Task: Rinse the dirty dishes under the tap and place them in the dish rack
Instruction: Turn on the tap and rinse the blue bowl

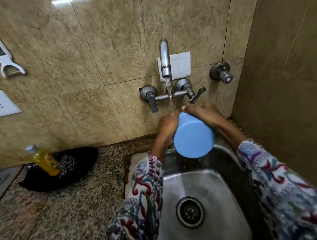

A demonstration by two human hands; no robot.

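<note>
A light blue cup [193, 138] is held over the steel sink [206, 182], tilted so its flat base faces me and its mouth points toward the wall. My left hand [167, 125] grips its left side and my right hand [204, 113] wraps over its top right. Water runs from the wall tap [165, 58] in a thin stream [170, 94] that lands at the cup's far rim, between my two hands. The cup's mouth and inside are hidden from me.
A black tray [80, 164] on the granite counter [67, 212] holds a yellow bottle [45, 160] and a steel scrubber [66, 165]. A peeler [1, 53] hangs on the tiled wall. A side wall [282, 79] closes the right. The drain [190, 212] sits mid-sink.
</note>
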